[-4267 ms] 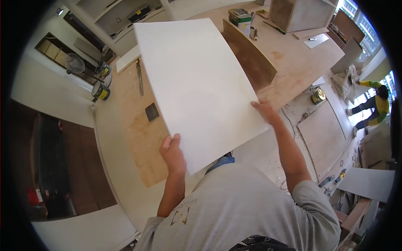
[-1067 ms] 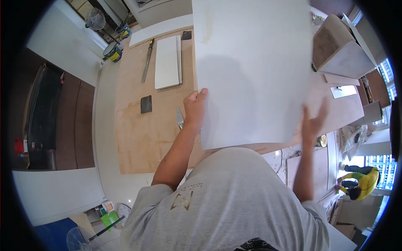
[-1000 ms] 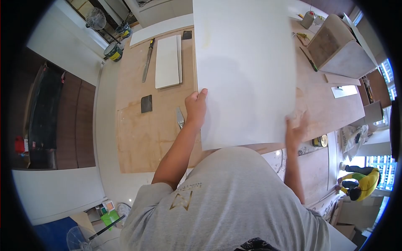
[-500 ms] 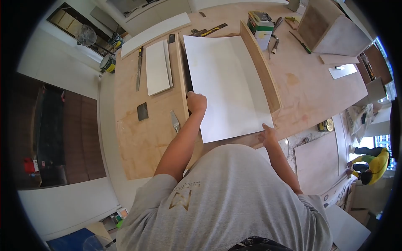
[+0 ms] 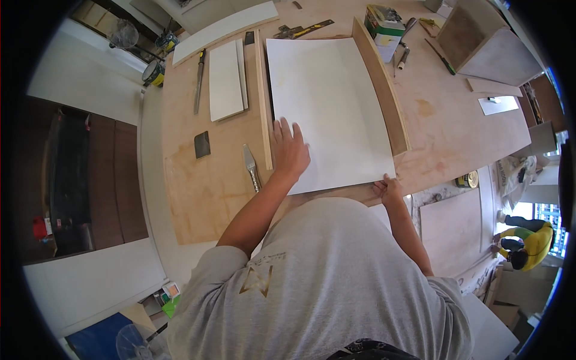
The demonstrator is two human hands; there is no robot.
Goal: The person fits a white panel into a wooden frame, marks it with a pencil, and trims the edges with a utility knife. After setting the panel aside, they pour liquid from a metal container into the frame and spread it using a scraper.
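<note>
A large white sheet [image 5: 330,108] lies between two upright wooden side strips, the left strip [image 5: 263,102] and the right strip [image 5: 384,90]. My left hand [image 5: 290,153] rests on the sheet's left edge near the left strip, fingers spread. At the sheet's near right corner, my right hand [image 5: 390,188] pinches the edge, with its thumb on top and its other fingers curled below. Left of the left strip, a scraper [image 5: 249,165] lies on the wooden worktop [image 5: 198,192].
Narrow white boards [image 5: 227,81], a saw-like tool [image 5: 200,81] and a dark square pad [image 5: 202,144] lie on the left. A metal can [image 5: 384,30] and a wooden box [image 5: 480,36] stand at the far right. A person in yellow [image 5: 536,246] bends down beyond the worktop.
My left hand has let go of the left strip and now lies spread on the sheet. My right hand stays at the near right corner. The view has shifted slightly.
</note>
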